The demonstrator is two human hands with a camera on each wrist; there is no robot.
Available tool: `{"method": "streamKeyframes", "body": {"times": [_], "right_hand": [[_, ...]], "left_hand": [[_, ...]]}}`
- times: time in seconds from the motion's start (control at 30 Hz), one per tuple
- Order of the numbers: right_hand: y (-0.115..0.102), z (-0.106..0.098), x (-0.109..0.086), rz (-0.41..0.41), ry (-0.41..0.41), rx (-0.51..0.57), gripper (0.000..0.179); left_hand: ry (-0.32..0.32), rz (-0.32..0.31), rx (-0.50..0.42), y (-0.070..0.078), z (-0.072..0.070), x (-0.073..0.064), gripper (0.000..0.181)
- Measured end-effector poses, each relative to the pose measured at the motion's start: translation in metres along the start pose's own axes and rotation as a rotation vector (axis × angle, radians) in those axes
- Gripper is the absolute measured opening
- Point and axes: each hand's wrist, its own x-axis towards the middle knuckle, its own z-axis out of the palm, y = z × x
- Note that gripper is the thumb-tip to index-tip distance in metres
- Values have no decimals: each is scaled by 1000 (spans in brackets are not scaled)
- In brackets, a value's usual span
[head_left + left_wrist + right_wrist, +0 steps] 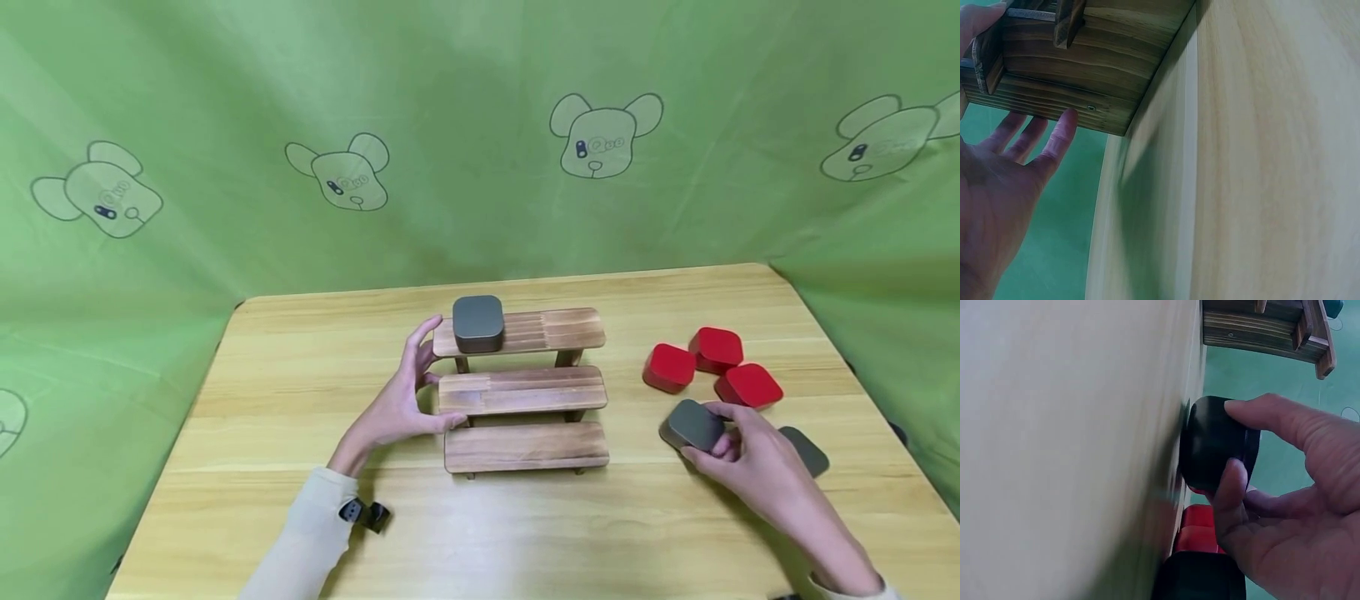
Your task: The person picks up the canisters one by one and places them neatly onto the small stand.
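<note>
A stepped wooden stand [525, 448] with three tiers stands mid-table. My left hand [401, 400] holds its left end, the fingertips by the top tier and the thumb by the lower tiers. In the left wrist view, fingers [1054, 144] touch an edge of the wood. My right hand [757, 462] pinches a small dark grey box [692, 423] with rounded corners between thumb and fingers; whether it touches the table I cannot tell. Another dark grey box [478, 321] sits on the top tier, towards its left end. A third dark grey box [806, 452] lies partly hidden behind my right hand.
Beyond my right hand, three red boxes [670, 367] of similar shape lie grouped on the wooden table [300, 358]. Green cloth [465, 208] with bear-head drawings hangs behind the table and at its sides.
</note>
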Motion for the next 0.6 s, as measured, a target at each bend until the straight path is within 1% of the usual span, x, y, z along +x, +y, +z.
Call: {"method": "streamKeyframes", "body": {"times": [0.17,0.3,0.47,0.6], "right_hand": [[-4,2,-3,-17,7,-5,72],[-8,1,-4,7,-30,-10,74],[-15,-1,-4,48,-83,20,77],[-18,-2,-6,42,-72,41,77]], "left_hand": [[0,-4,-1,-1,0,-1,134],[1,0,1,-1,0,0,135],[2,-1,0,-1,0,-1,136],[0,5,-6,-1,0,0,135]]}}
